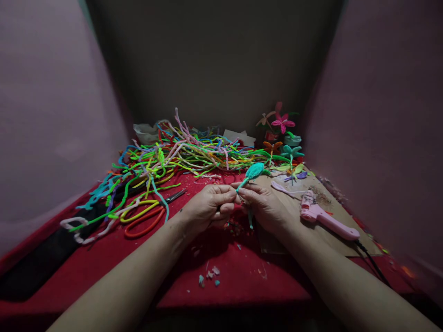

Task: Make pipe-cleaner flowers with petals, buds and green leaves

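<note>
Above the red-covered desk [242,290], I hold a teal leaf-shaped piece [255,170] by its thin stem [243,183]. The fingers [225,198] of my left hand [211,203] are closed in a pinch on the stem; those of my right hand [268,207] also grip it, just beside. To the right, a pink glue gun [330,222] lies on cardboard [272,244]; to the left lie scissors [176,196]. Beyond sprawls a tangle of pipe cleaners [194,154].
</note>
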A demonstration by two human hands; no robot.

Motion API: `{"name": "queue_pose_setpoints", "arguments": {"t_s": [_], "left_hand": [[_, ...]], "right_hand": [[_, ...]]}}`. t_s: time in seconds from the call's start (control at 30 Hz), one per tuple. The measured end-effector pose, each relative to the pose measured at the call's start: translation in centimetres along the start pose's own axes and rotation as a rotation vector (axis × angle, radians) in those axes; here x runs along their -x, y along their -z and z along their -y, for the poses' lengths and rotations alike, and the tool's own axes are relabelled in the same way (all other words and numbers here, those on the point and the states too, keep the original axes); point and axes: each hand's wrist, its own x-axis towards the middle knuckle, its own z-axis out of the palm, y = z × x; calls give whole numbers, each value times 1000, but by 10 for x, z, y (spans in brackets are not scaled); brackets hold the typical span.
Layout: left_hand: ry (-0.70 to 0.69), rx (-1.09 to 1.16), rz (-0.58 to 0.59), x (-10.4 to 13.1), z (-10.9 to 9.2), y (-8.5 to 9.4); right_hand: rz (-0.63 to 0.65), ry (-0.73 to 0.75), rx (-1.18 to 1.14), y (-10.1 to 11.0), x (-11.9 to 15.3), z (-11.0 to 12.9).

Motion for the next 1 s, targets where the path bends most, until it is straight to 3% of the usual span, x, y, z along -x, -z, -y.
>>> {"name": "queue_pose_setpoints", "arguments": {"t_s": [0.1,0.3,0.4,0.5,0.73,1.0], "left_hand": [[-52,-174,-69,-2,2,-2],[-416,-1101,-435,-5,16,-6],[-465,-1341,-496,-5,21,-4],[-468,-1280,-511,-4,19,-3],[-407,-838,-423,-6,10,-6],[-170,-295,-288,-4,4,-11]], "right_hand": [[-42,7,1,-1,1,-1],[-134,28,53,-2,3,-1],[-126,-3,75,-4,3,-1],[-75,-22,24,-4,2,-3],[-36,-12,26,0,2,-4],[-35,-7,8,-1,4,0]]}}
